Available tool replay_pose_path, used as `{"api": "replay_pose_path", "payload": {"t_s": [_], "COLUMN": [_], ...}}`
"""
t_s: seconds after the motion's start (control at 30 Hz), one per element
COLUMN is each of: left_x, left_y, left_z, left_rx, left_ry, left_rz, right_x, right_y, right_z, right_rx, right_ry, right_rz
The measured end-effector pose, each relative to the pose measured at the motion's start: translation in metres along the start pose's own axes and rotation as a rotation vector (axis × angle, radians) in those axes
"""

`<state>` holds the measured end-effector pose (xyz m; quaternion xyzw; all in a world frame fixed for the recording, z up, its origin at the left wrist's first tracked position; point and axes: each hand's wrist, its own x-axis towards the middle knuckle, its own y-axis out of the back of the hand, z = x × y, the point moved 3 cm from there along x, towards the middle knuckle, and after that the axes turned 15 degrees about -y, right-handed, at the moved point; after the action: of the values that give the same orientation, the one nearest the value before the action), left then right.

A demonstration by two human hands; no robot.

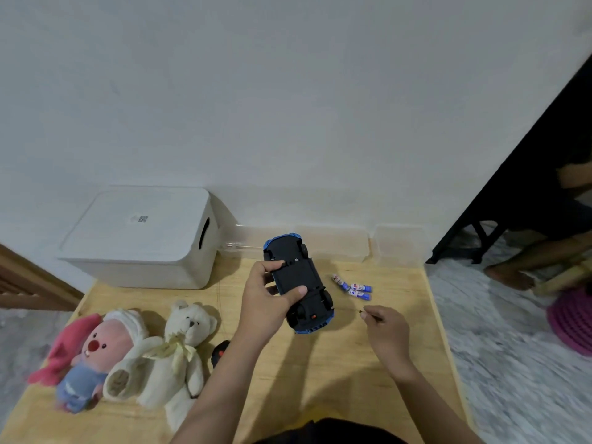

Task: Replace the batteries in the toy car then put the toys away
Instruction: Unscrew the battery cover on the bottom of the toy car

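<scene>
At the lower left of the frame, a pink plush doll (84,357) and a cream teddy bear (179,350) lie on the light wooden tabletop (320,373). Behind them sits a white plastic box (141,238). In the middle, the left hand (269,299) grips the blue toy car (298,280), turned upside down. To its right lie three small blue-and-white batteries (354,287). The right hand (386,328) pinches a tiny dark thing (362,312).
</scene>
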<state>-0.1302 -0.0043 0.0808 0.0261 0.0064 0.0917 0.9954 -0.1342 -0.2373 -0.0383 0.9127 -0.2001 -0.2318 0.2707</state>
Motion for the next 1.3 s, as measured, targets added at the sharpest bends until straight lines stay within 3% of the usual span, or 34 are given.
{"api": "replay_pose_path", "payload": {"t_s": [0.2,0.47,0.6,0.8,0.93,1.1,1.3], "left_x": [0.002,0.002,0.001,-0.003,-0.007,-0.011,-0.013], "left_y": [-0.002,-0.005,-0.006,-0.009,-0.008,-0.003,0.006], "left_z": [-0.005,-0.010,-0.011,-0.012,-0.012,-0.012,-0.007], "left_rx": [0.003,0.023,0.039,0.086,0.114,0.120,0.143], "left_ry": [0.004,-0.002,-0.015,-0.060,-0.095,-0.127,-0.162], "left_rz": [-0.016,-0.079,-0.139,-0.259,-0.310,-0.293,-0.305], "right_x": [0.007,0.011,-0.006,-0.048,-0.058,-0.062,-0.072], "right_y": [-0.014,-0.016,-0.002,0.020,0.014,0.009,0.014], "right_z": [0.018,0.017,-0.017,-0.095,-0.111,-0.114,-0.124], "right_rx": [-0.141,-0.235,0.085,0.426,0.296,0.093,0.121], "right_ry": [0.140,0.096,0.066,0.317,0.433,0.491,0.432], "right_rz": [0.026,0.019,-0.048,-0.086,-0.225,-0.276,-0.327]}}
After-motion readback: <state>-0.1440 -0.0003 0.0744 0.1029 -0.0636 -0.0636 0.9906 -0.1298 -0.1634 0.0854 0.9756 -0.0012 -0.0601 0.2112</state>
